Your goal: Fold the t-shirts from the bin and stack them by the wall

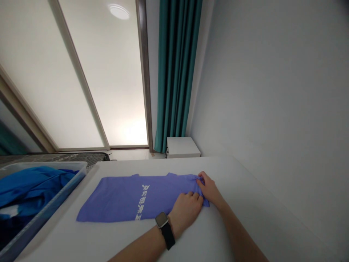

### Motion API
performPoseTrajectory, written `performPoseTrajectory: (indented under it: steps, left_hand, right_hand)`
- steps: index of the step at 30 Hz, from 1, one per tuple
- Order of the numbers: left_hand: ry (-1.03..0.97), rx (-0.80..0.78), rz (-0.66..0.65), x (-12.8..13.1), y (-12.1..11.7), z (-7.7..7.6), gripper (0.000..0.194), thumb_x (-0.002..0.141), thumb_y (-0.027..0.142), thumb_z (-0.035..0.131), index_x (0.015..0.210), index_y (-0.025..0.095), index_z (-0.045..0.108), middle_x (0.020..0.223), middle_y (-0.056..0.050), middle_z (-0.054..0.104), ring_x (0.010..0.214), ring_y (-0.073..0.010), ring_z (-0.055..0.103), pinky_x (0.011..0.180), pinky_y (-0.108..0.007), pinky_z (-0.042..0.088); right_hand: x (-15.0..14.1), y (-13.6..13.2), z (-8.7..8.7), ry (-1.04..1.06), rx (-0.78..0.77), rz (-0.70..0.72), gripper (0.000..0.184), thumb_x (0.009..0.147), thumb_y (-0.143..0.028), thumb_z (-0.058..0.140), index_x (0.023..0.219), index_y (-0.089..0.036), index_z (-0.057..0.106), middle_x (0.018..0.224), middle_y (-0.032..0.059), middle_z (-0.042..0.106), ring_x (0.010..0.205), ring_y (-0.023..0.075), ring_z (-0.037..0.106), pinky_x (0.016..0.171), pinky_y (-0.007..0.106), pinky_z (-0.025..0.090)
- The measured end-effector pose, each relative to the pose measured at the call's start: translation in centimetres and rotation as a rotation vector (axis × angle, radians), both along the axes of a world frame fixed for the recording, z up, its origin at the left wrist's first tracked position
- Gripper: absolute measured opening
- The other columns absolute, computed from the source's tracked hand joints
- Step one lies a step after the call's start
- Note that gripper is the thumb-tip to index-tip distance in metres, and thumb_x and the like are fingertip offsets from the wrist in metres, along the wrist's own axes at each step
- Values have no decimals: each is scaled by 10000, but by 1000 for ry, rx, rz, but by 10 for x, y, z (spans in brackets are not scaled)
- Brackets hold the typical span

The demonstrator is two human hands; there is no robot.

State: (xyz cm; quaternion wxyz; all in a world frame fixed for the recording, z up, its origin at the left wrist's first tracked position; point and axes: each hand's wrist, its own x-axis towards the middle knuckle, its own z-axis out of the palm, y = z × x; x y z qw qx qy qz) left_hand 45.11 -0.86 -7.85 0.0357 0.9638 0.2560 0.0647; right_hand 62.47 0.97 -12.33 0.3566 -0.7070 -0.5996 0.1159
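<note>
A purple T-shirt point(117, 198) lies folded into a long flat strip on the white table point(109, 242), with a column of white printed characters across its middle. At its right end my right hand point(211, 189) pinches the upper corner, and the cloth bunches slightly there. My left hand point(188, 209), with a dark watch point(165, 229) on the wrist, rests on the lower edge close beside it. Its fingers are curled down onto the cloth, and the fingertips are partly hidden.
A plastic bin point(58, 203) holding blue clothes point(29, 189) stands at the left along the table. Beyond the far edge is a small white cabinet point(182, 145) by a green curtain point(177, 72). A grey wall point(267, 109) runs along the right side.
</note>
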Motion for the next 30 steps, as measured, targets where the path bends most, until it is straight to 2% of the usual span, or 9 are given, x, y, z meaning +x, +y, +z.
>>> performPoseTrajectory:
  steps: [5, 11, 16, 22, 27, 30]
  left_hand:
    - [-43, -110, 82, -7, 1, 5, 172, 986, 229, 442, 1019, 182, 604, 997, -77, 699, 911, -230, 675, 735, -313, 515]
    - [-180, -240, 178, -23, 3, 5, 165, 977, 262, 455, 924, 197, 597, 945, -46, 699, 861, -206, 662, 730, -280, 465]
    - [-230, -149, 69, -37, 3, 7, 116, 935, 246, 515, 879, 208, 609, 926, -28, 672, 904, -202, 616, 818, -306, 430]
    - [-181, -71, 63, -49, 0, 0, 64, 904, 261, 576, 919, 209, 611, 952, -33, 653, 936, -210, 588, 862, -342, 421]
    - [-160, 28, 60, -32, -6, -5, 269, 866, 426, 653, 998, 197, 603, 1075, -68, 632, 1036, -262, 553, 913, -418, 435]
    - [-152, 52, 77, -12, -8, -9, 331, 860, 434, 661, 1046, 168, 599, 1105, -94, 627, 1062, -277, 544, 922, -432, 452]
  right_hand:
    - [0, 5, -3, 177, 59, 2, 142, 796, -371, 452, 861, -246, 468, 723, -19, 591, 691, 183, 604, 661, 299, 472]
    - [-1, 7, -1, 260, 47, 23, 235, 800, -378, 449, 976, -227, 491, 776, 2, 640, 683, 183, 632, 607, 295, 485]
    - [2, 1, 3, 160, 7, 5, 276, 748, -312, 522, 1010, -233, 558, 762, -10, 614, 718, 191, 607, 685, 308, 459]
    - [5, -3, 3, 68, -74, 14, 309, 771, -290, 537, 1069, -229, 590, 855, 24, 665, 780, 196, 629, 736, 302, 450]
    - [6, -2, 2, 40, -107, 50, 337, 751, -242, 571, 1084, -222, 622, 1043, 61, 696, 936, 202, 632, 879, 304, 427]
    - [8, 0, 3, 55, -128, 58, 289, 748, -237, 572, 1025, -222, 653, 953, 41, 712, 851, 188, 626, 825, 288, 439]
